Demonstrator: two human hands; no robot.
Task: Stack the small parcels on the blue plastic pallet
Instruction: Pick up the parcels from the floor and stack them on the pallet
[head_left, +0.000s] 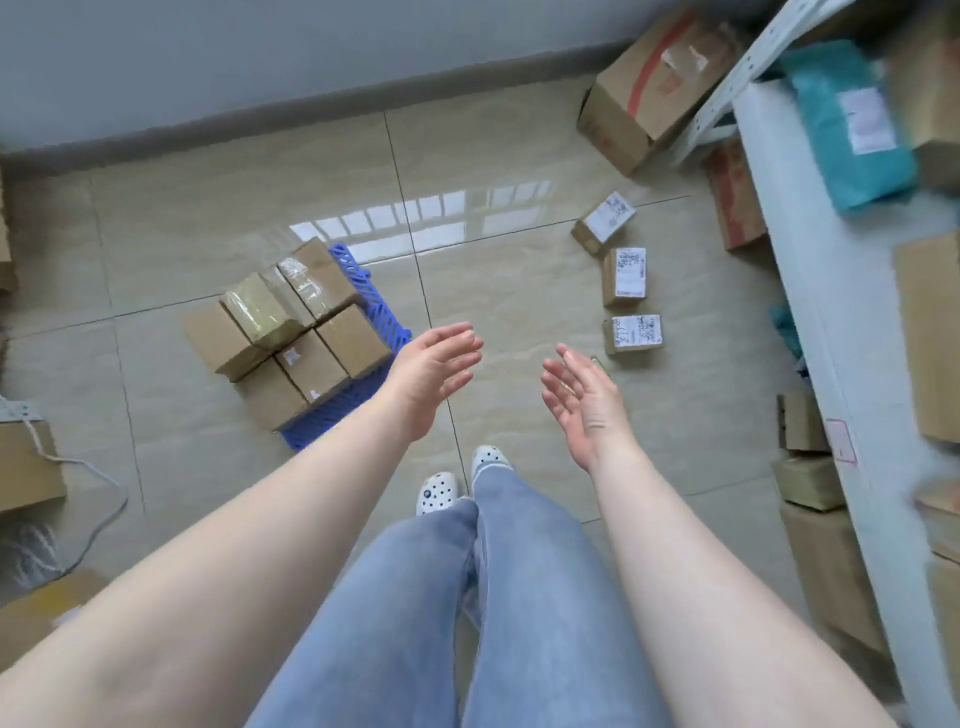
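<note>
Both hands out in front, palms facing each other, nothing in either. Left hand (434, 374): fingers straight to relaxed, spread slightly, holding nothing. Right hand (584, 400): same, fingers loose and extended, empty. Gap between the two hands, no contact.

Blue pallet (382, 312) sits on the tiled floor (519, 291) at about 10 o'clock from the left hand, near it. Only its far edge and near corner show; the rest is covered by a stack of brown boxes (291, 338). Lower layer is several boxes packed edge to edge; two taped boxes (291, 299) sit on top toward the far side, touching each other.

Three small parcels still on the floor at roughly 1 o'clock from the right hand, in a loose column, apart from each other:
- nearest parcel (632, 334), white label up, just beyond the right hand's fingertips
- middle parcel (625, 276), label up
- far parcel (604, 222), rotated relative to the other two

Something small and brown peeks out just behind the right hand's fingers; cannot tell what it is.

Large box (649, 88) at 1 o'clock, against the wall base, next to the leg of a white shelf rack (831, 291) running down the right side. Teal mailer bag (852, 124) on the shelf. More boxes under the rack and at the left edge of the frame.

Blue jeans and white perforated clogs (438, 492) at 6 o'clock, below the hands.
</note>
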